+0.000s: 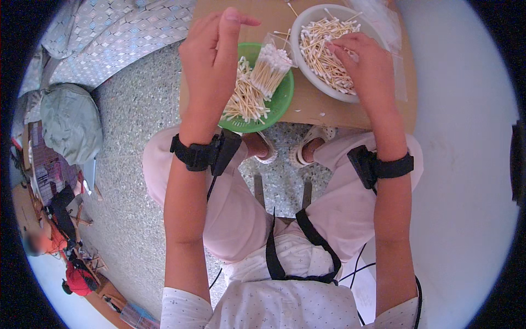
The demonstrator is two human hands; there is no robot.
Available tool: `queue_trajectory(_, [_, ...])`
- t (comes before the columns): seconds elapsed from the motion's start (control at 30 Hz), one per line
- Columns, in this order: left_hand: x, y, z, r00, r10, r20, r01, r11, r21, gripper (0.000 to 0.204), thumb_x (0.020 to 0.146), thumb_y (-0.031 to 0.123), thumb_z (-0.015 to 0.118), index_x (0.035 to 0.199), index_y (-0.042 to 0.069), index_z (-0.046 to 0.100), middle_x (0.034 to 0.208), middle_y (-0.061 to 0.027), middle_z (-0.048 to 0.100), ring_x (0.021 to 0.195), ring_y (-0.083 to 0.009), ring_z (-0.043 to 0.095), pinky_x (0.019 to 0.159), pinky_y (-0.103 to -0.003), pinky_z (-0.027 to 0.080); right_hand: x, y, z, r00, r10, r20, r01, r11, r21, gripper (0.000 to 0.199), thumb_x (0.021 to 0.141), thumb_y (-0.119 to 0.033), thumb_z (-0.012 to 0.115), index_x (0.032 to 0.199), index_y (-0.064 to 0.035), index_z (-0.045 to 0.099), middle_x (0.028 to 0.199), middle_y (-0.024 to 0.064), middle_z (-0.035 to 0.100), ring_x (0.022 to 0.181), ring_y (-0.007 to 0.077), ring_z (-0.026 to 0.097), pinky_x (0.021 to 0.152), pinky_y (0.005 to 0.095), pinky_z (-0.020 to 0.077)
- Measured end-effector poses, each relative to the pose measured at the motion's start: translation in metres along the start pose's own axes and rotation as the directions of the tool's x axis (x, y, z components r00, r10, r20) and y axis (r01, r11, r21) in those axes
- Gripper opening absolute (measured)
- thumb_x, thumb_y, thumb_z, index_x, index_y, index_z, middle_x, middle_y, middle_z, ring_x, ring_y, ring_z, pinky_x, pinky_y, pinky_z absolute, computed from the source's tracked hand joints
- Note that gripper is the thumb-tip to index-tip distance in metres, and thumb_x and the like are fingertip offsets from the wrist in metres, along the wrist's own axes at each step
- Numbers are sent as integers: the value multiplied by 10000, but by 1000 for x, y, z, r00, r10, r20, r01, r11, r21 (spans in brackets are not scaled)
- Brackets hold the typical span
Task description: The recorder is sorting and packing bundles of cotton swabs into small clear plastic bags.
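A white bowl [296,46] full of loose cotton swabs [323,52] stands at the right of the brown table. Inside it is my right hand [368,63], its thumb and fingertips closed together on the swabs. A green basket [284,101] at the table's left holds more loose cotton swabs [245,101] and a clear plastic bag packed with aligned swabs [269,71], leaning at the basket's right side. My left hand [211,52] is raised over the basket's left edge, thumb up and a finger stretched to the right; nothing shows in it, and its other fingers are hidden.
Clear plastic wrapping [383,22] lies beside the bowl on the brown table [329,112]. A stray swab [292,9] is near the far edge. A pale wall runs close on my right. Patterned cloth [120,38] and a grey-green bag [71,123] are at the left.
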State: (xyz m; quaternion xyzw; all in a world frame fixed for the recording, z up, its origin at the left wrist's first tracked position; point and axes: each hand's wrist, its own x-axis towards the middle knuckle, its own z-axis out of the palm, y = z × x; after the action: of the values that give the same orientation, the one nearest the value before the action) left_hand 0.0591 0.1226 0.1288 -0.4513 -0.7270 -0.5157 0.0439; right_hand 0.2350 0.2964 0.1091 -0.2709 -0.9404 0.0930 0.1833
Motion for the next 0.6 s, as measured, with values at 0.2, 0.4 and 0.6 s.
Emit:
queue_trajectory(0.2, [-3,3,15,990,127,68,-128,992,15,211,940,202,572,960,47,714,1025,-103,688,962,-213,626,876,-318,460,4,-21,-6,990,84,-114,-20,883,470,209,868,-253,661,986,-93,727,957,76,696,804,232,658,760,339,510])
queue_trajectory(0.4, [-10,7,26,945,186,269,-177,983,-58,217,874,226,667,997,54,714,1008,-88,698,979,-217,632,886,-337,466,0,-45,-1,996,85,36,-69,426,902,183,875,-173,672,1013,-59,709,960,23,705,843,95,638,735,248,497])
queue_trajectory(0.6, [-7,13,17,959,-81,271,109,990,-88,177,857,201,697,964,61,708,964,-55,699,919,-161,629,854,-304,469,2,-42,-6,990,136,44,-111,539,835,158,872,-183,679,946,-45,698,895,6,706,794,103,635,707,244,496])
